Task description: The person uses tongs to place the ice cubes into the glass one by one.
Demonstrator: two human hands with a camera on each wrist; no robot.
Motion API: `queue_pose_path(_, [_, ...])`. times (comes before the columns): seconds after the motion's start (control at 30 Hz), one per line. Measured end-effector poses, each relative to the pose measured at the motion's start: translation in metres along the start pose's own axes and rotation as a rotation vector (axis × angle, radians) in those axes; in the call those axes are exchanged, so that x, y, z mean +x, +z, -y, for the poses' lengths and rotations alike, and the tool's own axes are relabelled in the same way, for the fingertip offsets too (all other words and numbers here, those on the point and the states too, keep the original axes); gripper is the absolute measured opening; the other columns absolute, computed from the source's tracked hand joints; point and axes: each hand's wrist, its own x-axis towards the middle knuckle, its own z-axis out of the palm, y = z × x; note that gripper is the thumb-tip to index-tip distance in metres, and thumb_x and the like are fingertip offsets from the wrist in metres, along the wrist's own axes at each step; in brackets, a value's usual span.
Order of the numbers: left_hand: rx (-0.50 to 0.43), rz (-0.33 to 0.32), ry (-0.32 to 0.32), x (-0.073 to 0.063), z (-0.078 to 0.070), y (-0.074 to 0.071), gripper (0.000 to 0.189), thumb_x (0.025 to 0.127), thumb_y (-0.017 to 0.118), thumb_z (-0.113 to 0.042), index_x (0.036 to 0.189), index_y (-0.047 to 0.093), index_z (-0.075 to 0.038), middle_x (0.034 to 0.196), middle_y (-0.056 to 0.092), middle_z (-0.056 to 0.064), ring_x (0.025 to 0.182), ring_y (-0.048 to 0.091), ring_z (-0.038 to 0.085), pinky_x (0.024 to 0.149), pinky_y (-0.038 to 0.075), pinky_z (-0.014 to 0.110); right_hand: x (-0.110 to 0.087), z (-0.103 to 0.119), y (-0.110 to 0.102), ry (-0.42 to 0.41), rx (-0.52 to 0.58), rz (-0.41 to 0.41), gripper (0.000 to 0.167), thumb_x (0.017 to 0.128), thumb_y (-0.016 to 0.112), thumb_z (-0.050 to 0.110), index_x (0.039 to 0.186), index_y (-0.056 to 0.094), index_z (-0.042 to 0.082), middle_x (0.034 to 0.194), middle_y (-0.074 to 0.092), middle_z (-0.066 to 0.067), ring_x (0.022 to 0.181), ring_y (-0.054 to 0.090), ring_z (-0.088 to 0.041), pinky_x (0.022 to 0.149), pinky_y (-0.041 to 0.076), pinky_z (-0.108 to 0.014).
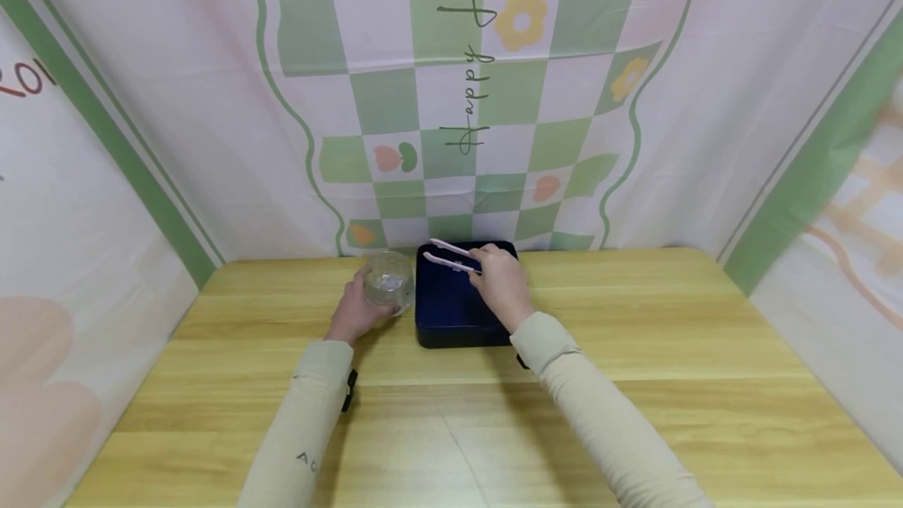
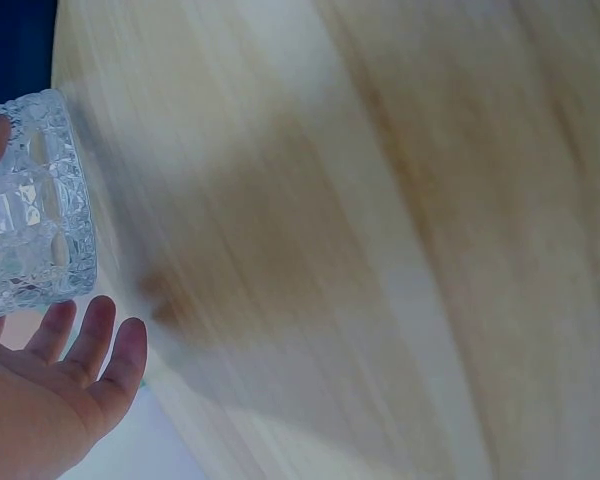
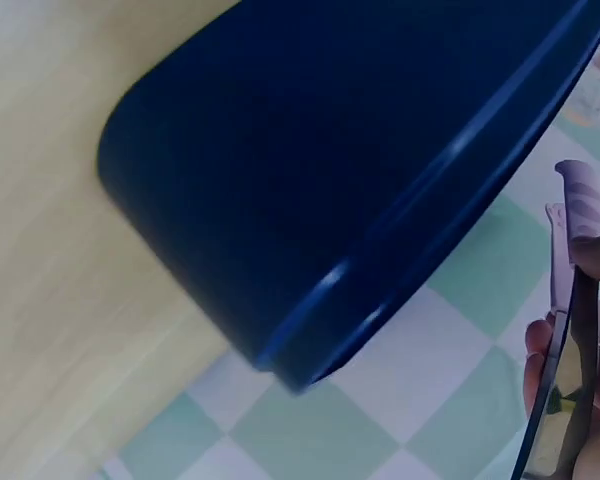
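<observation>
On the left, my left hand (image 1: 356,308) holds a clear, patterned glass cup (image 1: 389,282), with the thumb on one side and fingers on the other. The left wrist view shows the cup's faceted wall (image 2: 40,210) close beside the fingers. My right hand (image 1: 502,281) grips a pair of tongs (image 1: 451,261) above a dark blue box (image 1: 462,335). The tongs have pale pink tips and metal arms (image 3: 570,390), and their tips stand apart, pointing left. A small pale mark or piece shows on the box between the tong arms; I cannot tell which.
Everything stands on a wood-grain table (image 1: 635,382), the box near its back edge. A checked green and white cloth (image 1: 451,100) hangs right behind it. More printed cloth walls rise on the left and right sides.
</observation>
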Motion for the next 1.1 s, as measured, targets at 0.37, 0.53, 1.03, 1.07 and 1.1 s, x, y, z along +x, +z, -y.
queue_pose_path(0.37, [-0.003,0.012,-0.016,0.000,0.001,0.000,0.098,0.074,0.080,-0.026,0.150,0.020,-0.008,0.143,0.038,0.028,0.132,0.040,0.045,0.107,0.037,0.060,0.001,-0.016,0.011,0.091,-0.006,0.046,0.031,0.078,0.076,0.011,0.108,0.071,0.003,0.101,0.069,-0.014,0.087,0.067,-0.033,0.074,0.056,-0.043])
queue_pose_path(0.53, [-0.005,-0.013,0.008,-0.003,-0.001,-0.001,0.097,0.073,0.080,-0.026,0.149,0.023,-0.005,0.139,0.041,0.029,0.128,0.043,0.046,0.105,0.038,0.060,0.000,-0.019,0.014,0.095,-0.031,0.062,0.031,0.079,0.075,0.010,0.108,0.071,0.003,0.099,0.069,-0.015,0.086,0.067,-0.034,0.074,0.056,-0.043])
queue_pose_path(1.03, [0.000,0.007,-0.017,0.001,0.001,-0.001,0.098,0.075,0.080,-0.027,0.150,0.021,-0.008,0.142,0.039,0.028,0.132,0.041,0.044,0.107,0.037,0.060,0.000,-0.027,0.027,0.079,-0.108,0.053,0.020,0.074,0.076,0.006,0.094,0.074,0.002,0.085,0.066,-0.015,0.077,0.065,-0.035,0.066,0.056,-0.044])
queue_pose_path(1.07, [-0.006,0.006,-0.013,0.001,0.000,-0.001,0.098,0.074,0.080,-0.026,0.150,0.021,-0.008,0.142,0.039,0.028,0.132,0.041,0.044,0.107,0.037,0.060,0.000,-0.027,0.027,0.074,-0.113,0.053,0.020,0.074,0.076,0.006,0.094,0.074,0.003,0.085,0.066,-0.015,0.077,0.065,-0.035,0.067,0.056,-0.044])
queue_pose_path(1.1, [-0.009,0.006,-0.010,0.000,0.000,-0.001,0.098,0.074,0.080,-0.026,0.150,0.021,-0.008,0.142,0.039,0.028,0.131,0.041,0.044,0.107,0.037,0.060,0.000,-0.027,0.027,0.072,-0.114,0.052,0.020,0.074,0.076,0.006,0.094,0.074,0.002,0.085,0.066,-0.015,0.077,0.065,-0.035,0.067,0.056,-0.044])
